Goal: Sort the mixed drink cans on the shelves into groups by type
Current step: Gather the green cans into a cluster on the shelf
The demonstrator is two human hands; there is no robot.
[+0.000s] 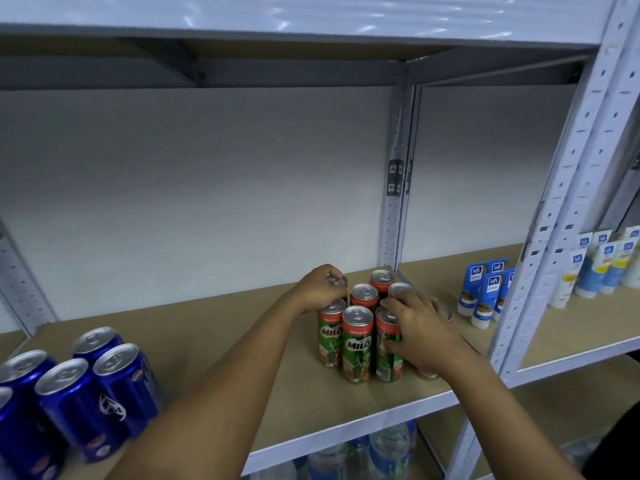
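A single head-worn wide-angle camera looks forward and slightly down into a shelf [214, 344] at close range (arm's reach), showing the underside of the shelf above and part of the neighbouring bay at right.

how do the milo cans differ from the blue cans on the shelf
The milo cans are slim, green and red, clustered near the shelf's right end with both hands on them. The blue cans are wider, dark blue, grouped at the left end, untouched. Both groups stand upright on the same shelf with silver pull-tab tops.
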